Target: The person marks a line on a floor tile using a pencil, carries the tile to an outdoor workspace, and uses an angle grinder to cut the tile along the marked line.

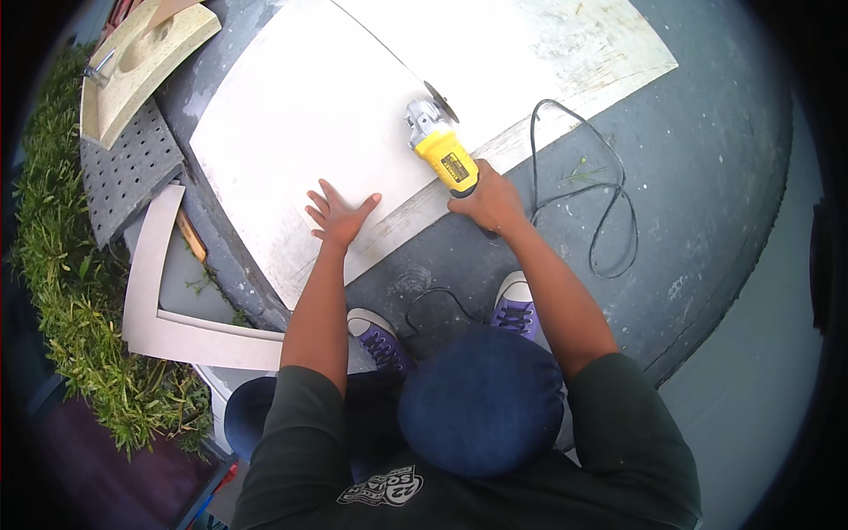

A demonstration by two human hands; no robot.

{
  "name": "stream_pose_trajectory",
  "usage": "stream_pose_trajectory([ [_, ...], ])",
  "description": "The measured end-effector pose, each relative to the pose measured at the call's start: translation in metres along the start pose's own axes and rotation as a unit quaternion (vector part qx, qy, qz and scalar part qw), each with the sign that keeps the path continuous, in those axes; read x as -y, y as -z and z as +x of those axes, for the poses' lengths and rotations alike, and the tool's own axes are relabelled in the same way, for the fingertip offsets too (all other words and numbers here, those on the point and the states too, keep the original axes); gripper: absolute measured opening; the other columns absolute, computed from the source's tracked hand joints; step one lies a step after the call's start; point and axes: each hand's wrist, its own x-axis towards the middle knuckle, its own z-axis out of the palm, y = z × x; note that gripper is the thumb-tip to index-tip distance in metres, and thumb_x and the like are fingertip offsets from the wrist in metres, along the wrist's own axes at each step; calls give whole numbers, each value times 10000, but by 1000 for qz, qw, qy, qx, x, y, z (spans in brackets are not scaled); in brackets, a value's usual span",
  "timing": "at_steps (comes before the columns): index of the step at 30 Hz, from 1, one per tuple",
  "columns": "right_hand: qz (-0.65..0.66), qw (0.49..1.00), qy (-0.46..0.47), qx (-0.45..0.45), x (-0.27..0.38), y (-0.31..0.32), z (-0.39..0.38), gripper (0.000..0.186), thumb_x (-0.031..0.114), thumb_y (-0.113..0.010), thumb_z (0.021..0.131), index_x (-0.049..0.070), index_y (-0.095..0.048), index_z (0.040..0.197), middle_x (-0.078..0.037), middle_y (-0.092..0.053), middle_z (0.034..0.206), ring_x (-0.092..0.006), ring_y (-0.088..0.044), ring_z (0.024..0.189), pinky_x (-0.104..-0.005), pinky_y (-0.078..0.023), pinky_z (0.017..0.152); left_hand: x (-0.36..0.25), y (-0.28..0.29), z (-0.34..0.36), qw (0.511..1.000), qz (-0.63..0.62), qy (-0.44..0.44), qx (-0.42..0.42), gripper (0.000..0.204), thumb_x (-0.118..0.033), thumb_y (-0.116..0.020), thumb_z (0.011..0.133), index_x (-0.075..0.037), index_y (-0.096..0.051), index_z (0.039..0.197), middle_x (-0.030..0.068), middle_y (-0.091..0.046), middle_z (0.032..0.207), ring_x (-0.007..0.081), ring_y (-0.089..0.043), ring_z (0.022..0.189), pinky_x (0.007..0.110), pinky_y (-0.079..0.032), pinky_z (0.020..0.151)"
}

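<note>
My right hand (490, 201) is wrapped round the rear of a yellow and grey angle grinder (439, 150). Its cutting disc (441, 102) stands on edge over a large white board (291, 106), close to the end of a thin dark line (380, 40) that runs to the far edge. Whether the disc touches the board, or is spinning, I cannot tell. My left hand (340, 214) lies on the board's near part, fingers spread, holding nothing. Beneath the grinder, a worn strip (397, 223) runs along the board's near edge.
A black cord (623, 181) loops on the grey floor (698, 168) at right. My purple shoes (382, 340) are by the board's near edge. To the left lie an L-shaped pale offcut (146, 305), a perforated grey panel (132, 168), a cream curved piece (146, 66) and green plants (71, 291).
</note>
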Motion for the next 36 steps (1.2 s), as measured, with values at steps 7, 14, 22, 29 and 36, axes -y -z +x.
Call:
stream_pose_trajectory([
  [7, 2, 1000, 3, -4, -4, 1, -8, 808, 380, -830, 677, 10, -542, 1334, -257, -708, 1136, -405, -690, 1062, -461, -548, 926, 0, 0, 1, 1000, 3, 1, 0, 1444, -804, -759, 672, -127, 67, 1644, 239, 126, 1693, 478, 120, 1548, 761, -64, 1156],
  [14, -14, 1000, 2, -5, -10, 0, -17, 778, 396, -834, 688, 17, -556, 1307, -243, -718, 1116, -408, -693, 1047, -466, -550, 911, 0, 1, -1, 1000, 4, 1, -1, 1443, -809, -752, 675, -128, 73, 1643, 237, 131, 1693, 474, 122, 1549, 756, -65, 1160],
  [22, -23, 1000, -16, 2, -15, 2, -25, 749, 409, -831, 696, 40, -568, 1293, -234, -727, 1099, -409, -696, 1041, -473, -551, 905, 0, 0, -1, 1000, 2, -1, -6, 1442, -809, -750, 678, -123, 74, 1642, 238, 129, 1693, 469, 121, 1551, 751, -64, 1165],
  [29, -23, 999, -23, 3, -14, 4, -30, 814, 420, -830, 698, 27, -548, 1353, -240, -722, 1127, -407, -694, 1056, -461, -546, 923, 2, 0, -1, 1000, 4, -3, -8, 1433, -813, -745, 681, -122, 59, 1645, 237, 124, 1694, 466, 115, 1552, 745, -61, 1169],
  [36, -21, 999, -23, 7, -21, 4, -32, 803, 413, -831, 697, 32, -549, 1345, -245, -720, 1125, -414, -691, 1054, -465, -543, 930, 1, -1, -2, 1000, -2, -6, 0, 1448, -826, -735, 678, -119, 85, 1641, 240, 143, 1690, 468, 147, 1546, 744, -35, 1166],
])
